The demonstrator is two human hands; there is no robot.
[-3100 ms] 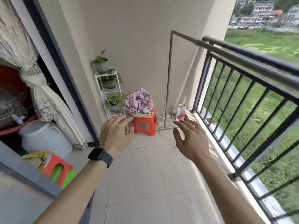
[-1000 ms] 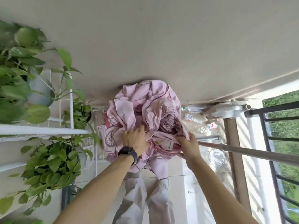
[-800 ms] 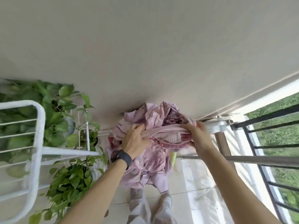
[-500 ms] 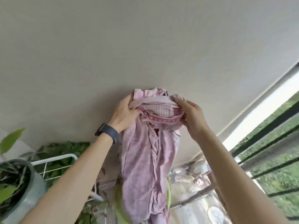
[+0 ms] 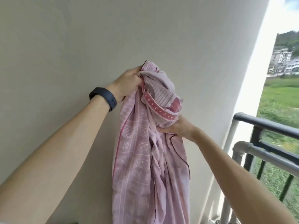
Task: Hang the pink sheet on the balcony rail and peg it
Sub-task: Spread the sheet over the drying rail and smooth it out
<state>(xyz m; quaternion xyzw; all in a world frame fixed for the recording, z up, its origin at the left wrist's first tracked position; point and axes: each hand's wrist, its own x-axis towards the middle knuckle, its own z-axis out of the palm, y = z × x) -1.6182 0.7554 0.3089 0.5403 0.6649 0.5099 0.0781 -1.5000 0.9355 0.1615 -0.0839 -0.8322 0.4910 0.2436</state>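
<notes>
Holding pink sheet (image 5: 145, 159) up against wall (image 5: 64, 46): my left hand (image 5: 127, 81) clenches top bunch, right hand (image 5: 179, 128) pinches lower fold. Balcony rail (image 5: 267, 125) off right, apart from sheet.

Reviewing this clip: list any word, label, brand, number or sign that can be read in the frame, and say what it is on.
None can be read.
Dark wristband on the left wrist: its face is blank, no digits.
Pink patterned cotton sheet: its darker pink border band carries only small white flower-like motifs, no letters.
Distant pale buildings beyond the black metal balcony rail: too small and blurred to show any sign.
</notes>
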